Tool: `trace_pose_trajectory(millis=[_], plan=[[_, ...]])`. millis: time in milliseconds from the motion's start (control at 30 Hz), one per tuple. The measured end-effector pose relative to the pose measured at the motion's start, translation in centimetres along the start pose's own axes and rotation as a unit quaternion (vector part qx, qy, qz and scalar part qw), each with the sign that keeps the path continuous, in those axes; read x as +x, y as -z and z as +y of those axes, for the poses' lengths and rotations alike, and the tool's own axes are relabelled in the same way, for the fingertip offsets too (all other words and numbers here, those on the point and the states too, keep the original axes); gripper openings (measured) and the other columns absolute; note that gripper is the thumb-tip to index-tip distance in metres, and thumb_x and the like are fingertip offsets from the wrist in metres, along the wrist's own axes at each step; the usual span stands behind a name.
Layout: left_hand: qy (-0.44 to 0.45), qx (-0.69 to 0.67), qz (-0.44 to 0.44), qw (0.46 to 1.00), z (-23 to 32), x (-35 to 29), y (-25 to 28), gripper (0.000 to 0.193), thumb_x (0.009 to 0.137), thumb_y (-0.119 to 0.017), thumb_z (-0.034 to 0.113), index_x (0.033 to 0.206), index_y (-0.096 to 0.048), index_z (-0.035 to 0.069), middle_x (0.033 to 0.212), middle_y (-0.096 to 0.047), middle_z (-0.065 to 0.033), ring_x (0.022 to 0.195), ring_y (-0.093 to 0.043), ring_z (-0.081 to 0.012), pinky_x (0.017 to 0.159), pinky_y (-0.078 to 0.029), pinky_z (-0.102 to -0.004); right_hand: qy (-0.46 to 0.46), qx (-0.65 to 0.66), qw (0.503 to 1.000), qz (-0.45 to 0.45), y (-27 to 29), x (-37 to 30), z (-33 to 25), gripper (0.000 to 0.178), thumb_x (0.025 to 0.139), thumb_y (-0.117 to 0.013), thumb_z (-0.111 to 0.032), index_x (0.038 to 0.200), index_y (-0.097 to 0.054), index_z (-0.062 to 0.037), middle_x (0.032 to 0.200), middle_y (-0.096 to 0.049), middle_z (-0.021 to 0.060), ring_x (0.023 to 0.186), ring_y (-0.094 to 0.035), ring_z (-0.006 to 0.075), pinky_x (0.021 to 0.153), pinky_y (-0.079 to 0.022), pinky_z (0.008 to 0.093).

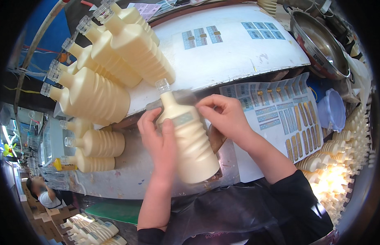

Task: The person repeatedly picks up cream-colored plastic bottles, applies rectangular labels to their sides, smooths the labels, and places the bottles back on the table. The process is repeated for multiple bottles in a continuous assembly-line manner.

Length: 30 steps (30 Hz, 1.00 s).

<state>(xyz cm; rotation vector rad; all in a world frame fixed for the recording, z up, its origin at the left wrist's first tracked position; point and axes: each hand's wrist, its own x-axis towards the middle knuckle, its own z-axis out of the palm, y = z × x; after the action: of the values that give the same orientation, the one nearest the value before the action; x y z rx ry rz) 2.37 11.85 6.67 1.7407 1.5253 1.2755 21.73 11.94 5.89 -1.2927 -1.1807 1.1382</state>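
A cream bottle (194, 153) with a clear threaded neck and ribbed sides leans in front of me, its neck pointing away. A pale blue-green label strip (181, 119) lies across its shoulder. My left hand (155, 132) is closed on the bottle's left side, the thumb resting on the front near the strip. Beside the right shoulder, my right hand (224, 116) is in a pinch, thumb against forefinger; anything between the fingertips is too small to make out. Under my right forearm lies a label sheet (249, 157) with blue and gold stickers.
Several cream bottles (98, 96) stand at the left, with more bottles (98, 149) below them. Blue label pieces (202, 37) lie on the white board (226, 61). A metal pan (320, 41) and a lilac bucket (332, 110) are at right, beside many bottles (327, 163). Another person (49, 194) is far left.
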Motion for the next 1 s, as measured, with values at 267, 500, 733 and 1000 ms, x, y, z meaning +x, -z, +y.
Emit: trace_pose_trajectory(millis=[267,500,733,1000], plan=[[-0.186,0.106,-0.052,0.975,1.9,2.1,1.3,0.012,0.086,-0.073,0.006,0.097,-0.076,0.007,0.099,-0.065,-0.0071,0.094,-0.058,-0.0276,0.084,-0.047,-0.0385,0.096,-0.112,0.989,0.007,-1.3,-0.6,-2.3,0.01,0.088,-0.073,-0.005,0.096,-0.077,-0.001,0.095,-0.069,0.0049,0.061,-0.057,0.0054,0.057,-0.045,0.022],[-0.233,0.133,-0.118,0.956,1.9,3.5,2.0,0.021,0.083,-0.072,0.002,0.102,-0.077,0.008,0.096,-0.063,-0.0077,0.089,-0.059,-0.0276,0.08,-0.048,-0.0388,0.121,-0.126,0.984,0.019,-1.4,-0.7,-2.1,0.009,0.088,-0.074,-0.005,0.095,-0.077,-0.0002,0.096,-0.07,0.0057,0.061,-0.06,0.0056,0.056,-0.046,0.0215],[-0.255,0.148,-0.156,0.943,2.1,3.9,2.4,0.028,0.083,-0.068,0.001,0.109,-0.075,0.008,0.099,-0.061,-0.0091,0.094,-0.058,-0.0299,0.082,-0.048,-0.041,0.063,-0.096,0.993,0.007,-1.5,-0.5,-1.7,0.013,0.086,-0.074,-0.009,0.098,-0.073,-0.0039,0.095,-0.068,0.0092,0.08,-0.065,0.022,0.07,-0.051,0.032],[-0.227,0.107,-0.143,0.957,1.5,3.8,2.4,0.025,0.084,-0.068,0.003,0.108,-0.075,0.005,0.098,-0.062,-0.0096,0.095,-0.059,-0.0306,0.084,-0.048,-0.0416,0.104,-0.112,0.988,0.022,-1.6,-1.1,-1.5,0.014,0.085,-0.073,-0.008,0.098,-0.072,-0.0036,0.098,-0.067,0.0107,0.088,-0.068,0.0261,0.077,-0.053,0.0349]])
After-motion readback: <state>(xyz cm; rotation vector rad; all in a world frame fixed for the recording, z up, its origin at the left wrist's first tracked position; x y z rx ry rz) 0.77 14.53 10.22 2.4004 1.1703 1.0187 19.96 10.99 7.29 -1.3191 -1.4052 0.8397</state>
